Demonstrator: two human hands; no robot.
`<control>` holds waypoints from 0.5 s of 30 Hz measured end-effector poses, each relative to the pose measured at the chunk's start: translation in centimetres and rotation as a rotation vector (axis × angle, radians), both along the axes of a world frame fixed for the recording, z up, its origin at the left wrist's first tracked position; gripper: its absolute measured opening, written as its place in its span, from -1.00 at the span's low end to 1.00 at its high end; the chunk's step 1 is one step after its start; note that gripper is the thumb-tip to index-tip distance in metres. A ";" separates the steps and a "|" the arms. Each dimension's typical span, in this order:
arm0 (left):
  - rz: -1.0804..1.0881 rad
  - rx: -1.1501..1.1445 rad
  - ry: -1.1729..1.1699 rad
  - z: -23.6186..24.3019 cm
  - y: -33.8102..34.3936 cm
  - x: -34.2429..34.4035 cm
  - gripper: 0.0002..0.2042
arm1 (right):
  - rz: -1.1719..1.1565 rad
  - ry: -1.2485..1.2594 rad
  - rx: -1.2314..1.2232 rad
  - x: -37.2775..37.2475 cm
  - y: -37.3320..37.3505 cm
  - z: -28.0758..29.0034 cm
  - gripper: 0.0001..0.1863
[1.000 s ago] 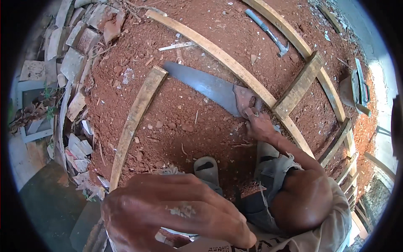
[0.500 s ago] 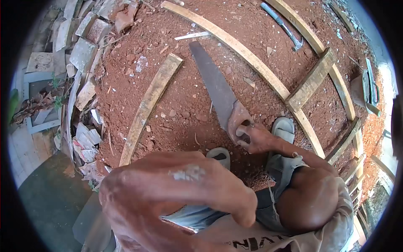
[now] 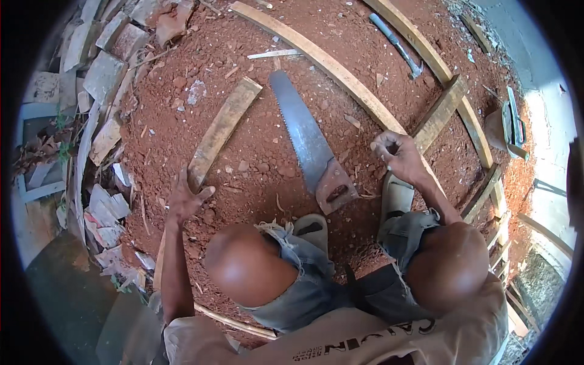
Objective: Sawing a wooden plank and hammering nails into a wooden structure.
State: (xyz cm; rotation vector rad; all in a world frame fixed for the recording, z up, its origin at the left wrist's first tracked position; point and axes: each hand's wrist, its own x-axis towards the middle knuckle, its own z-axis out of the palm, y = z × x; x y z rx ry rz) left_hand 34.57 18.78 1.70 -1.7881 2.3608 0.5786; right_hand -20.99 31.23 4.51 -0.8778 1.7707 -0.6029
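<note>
My left hand (image 3: 188,199) is at a loose wooden batten (image 3: 224,129), its fingers along the left edge and its thumb stretched out past the right edge. The fingers are spread and not wrapped round the wood. A handsaw (image 3: 306,131) with a grey blade and a worn wooden handle lies on the red soil between my hands, touched by neither. Above my right knee, my right hand (image 3: 396,153) has its fingers curled in a loose ring, and nothing shows in them. It overlaps a long wooden strip (image 3: 328,66) in the picture, whether touching I cannot tell.
A crosspiece (image 3: 443,112) bridges the long strip and another strip (image 3: 420,45). A hammer (image 3: 396,45) with a blue handle lies at the far right, beyond it a bucket (image 3: 499,129). Stacked broken bricks (image 3: 104,76) line the left. My sandalled feet (image 3: 313,230) are near the saw.
My right hand has let go of the saw and moved up and right; the saw lies on the soil. My left arm has swung from across my lap to the loose batten.
</note>
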 end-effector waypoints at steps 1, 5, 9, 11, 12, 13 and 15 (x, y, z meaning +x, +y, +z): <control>0.026 0.024 -0.074 -1.1 0.7 1.2 -0.13 | 0.001 0.019 -0.046 0.4 0.0 0.7 -0.80; 0.189 0.003 0.113 -2.8 1.5 3.3 -0.11 | 0.531 0.249 0.051 0.6 -1.0 4.7 -0.91; 0.159 0.051 0.094 -1.5 0.6 3.0 -0.28 | 0.203 -0.061 0.008 -0.5 -2.6 8.8 -0.91; 0.111 -0.009 0.100 -0.2 0.5 2.2 -0.33 | 0.109 0.112 0.020 -0.8 -3.5 9.5 -0.81; 0.100 0.018 0.082 0.4 0.6 1.4 -0.34 | 0.077 0.117 -0.014 -0.8 -3.9 9.3 -0.82; 0.086 0.077 0.053 1.3 0.7 0.6 -0.34 | 0.105 0.045 -0.079 -0.8 -4.1 9.1 -0.82; 0.036 0.035 0.033 2.8 0.2 -1.7 -0.31 | -0.004 -0.035 -0.132 -0.7 -4.4 8.1 -0.83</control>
